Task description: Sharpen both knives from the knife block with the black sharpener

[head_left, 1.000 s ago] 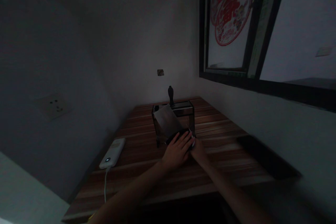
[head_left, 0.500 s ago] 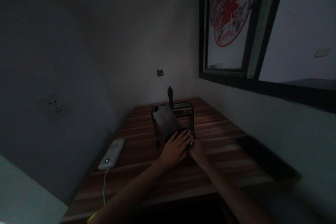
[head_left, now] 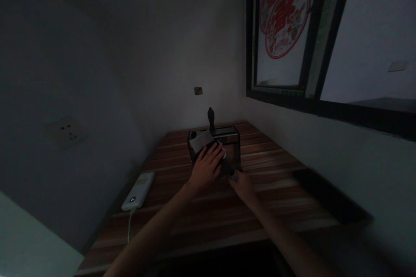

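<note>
A broad blade (head_left: 200, 140), pale and flat like a cleaver's, slants up to the left in front of a dark-framed knife holder (head_left: 234, 149). My left hand (head_left: 206, 166) lies over it, fingers extended and pressing a dark cloth-like pad with a light edge (head_left: 219, 142) against the blade. Lower right, my right hand (head_left: 243, 187) is closed round the cleaver's handle end, most of which its fingers hide. A black-handled tool (head_left: 211, 119) stands upright in the holder, only its handle showing.
A white power bank (head_left: 139, 190) with a cable lies at the left edge of the wood-grain table (head_left: 169, 220). Walls close in on the left, back and right. A dark strip (head_left: 331, 194) runs along the right side, under a framed window (head_left: 282, 91).
My left hand has slid up and left along the blade with the dark pad, covering its middle and baring the part near the handle. My right hand has stayed nearly still.
</note>
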The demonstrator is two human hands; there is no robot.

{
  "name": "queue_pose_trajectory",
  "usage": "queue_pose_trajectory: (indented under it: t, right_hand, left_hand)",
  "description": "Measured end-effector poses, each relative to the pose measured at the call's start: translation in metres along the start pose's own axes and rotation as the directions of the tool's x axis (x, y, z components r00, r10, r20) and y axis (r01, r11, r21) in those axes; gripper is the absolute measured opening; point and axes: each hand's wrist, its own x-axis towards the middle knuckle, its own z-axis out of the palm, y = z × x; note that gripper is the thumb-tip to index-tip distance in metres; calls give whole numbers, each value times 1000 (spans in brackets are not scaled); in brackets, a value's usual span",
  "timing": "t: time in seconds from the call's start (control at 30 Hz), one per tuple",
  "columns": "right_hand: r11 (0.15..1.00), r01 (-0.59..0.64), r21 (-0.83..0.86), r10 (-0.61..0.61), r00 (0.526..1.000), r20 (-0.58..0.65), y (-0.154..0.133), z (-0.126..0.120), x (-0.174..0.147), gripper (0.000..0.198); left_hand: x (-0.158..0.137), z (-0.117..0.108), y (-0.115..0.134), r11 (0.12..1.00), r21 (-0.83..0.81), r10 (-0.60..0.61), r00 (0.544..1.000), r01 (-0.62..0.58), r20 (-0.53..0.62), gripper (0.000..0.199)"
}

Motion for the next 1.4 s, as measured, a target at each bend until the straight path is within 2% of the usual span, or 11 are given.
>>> queue_pose_trajectory:
  t: [0.37,0.67,1.07,1.4]
  right_hand:
    - [999,-17,39,17,1000,2,-3,-2,-2,22]
    - [1000,-18,-12,18,1000,5,0,0,0,25]
    - [1000,-16,-8,16,1000,-5,-2,-2,-2,23]
    - [1000,-2,20,2,1000,-7,-1,-1,-1,25]
  left_hand:
    - [25,-16,-29,987,-11,-160,984,160,-85,52]
    - [33,-14,-33,967,-58,-254,959,248,-127,47]
    - [27,-12,-23,972,-34,-234,962,232,-137,50]
    - [5,1,3,992,6,-123,992,123,-33,53]
